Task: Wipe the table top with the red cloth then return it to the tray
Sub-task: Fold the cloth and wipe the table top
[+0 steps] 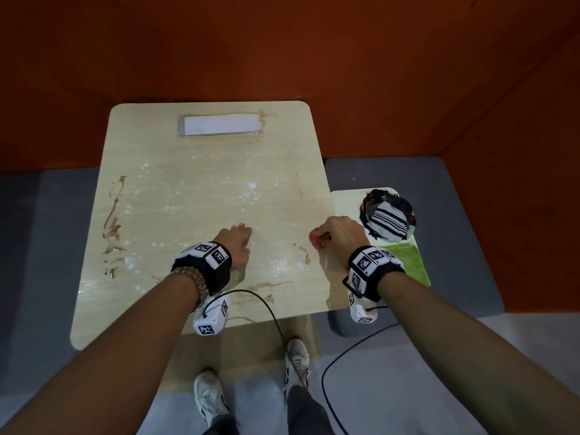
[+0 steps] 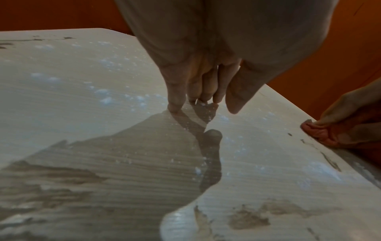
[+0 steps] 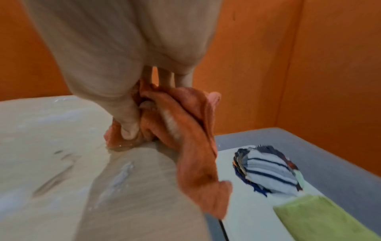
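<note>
Head view: your right hand (image 1: pixel 340 235) grips the red cloth (image 1: pixel 318 238) at the worktop's (image 1: pixel 201 199) right edge.

Nearest you, your left hand (image 1: pixel 237 243) rests fingertips-down on the worktop, fingers straight and close together, holding nothing. Your right hand bunches the red cloth between thumb and curled fingers; in the blurred right wrist view its loose tail seems to hang off the edge toward the tray (image 1: pixel 345 202). Brown smears and white specks mark the worktop. Beside it, the tray holds a green cloth (image 1: pixel 408 259) and, farther back, a striped cloth (image 1: pixel 389 222).
</note>
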Motion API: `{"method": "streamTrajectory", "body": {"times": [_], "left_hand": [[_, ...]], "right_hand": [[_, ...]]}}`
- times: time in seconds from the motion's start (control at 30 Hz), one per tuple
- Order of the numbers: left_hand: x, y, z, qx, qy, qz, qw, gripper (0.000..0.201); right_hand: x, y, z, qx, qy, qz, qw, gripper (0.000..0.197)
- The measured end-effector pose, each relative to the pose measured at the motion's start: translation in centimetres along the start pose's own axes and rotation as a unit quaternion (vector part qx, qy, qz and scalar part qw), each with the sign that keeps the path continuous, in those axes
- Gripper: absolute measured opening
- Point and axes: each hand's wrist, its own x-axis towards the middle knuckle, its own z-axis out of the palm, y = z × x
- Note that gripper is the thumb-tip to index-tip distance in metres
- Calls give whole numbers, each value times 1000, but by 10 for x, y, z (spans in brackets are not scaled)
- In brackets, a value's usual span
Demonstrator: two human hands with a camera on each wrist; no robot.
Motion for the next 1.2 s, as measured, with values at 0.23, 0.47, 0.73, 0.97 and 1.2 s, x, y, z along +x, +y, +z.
{"method": "streamTrajectory", "body": {"times": [0.23, 0.47, 0.73, 0.97, 1.2], "left_hand": [[1, 1, 3, 4, -7, 0, 1000, 61], [1, -2, 0, 1, -2, 2, 1000, 62], [2, 0, 2, 9, -10, 2, 1000, 56], [2, -5, -2, -5, -7, 5, 1000, 61], [1, -5, 0, -21, -4, 3, 1000, 60]], "right_hand": [[-18, -9, 17, -41, -34, -61, 997, 24], [-6, 0, -13, 9, -1, -54, 998, 25], [-8, 8, 1, -48, -40, -32, 998, 27], [1, 10, -3, -22, -92, -61, 994, 19], [39, 19, -37, 385, 141, 49, 911, 30]]}}
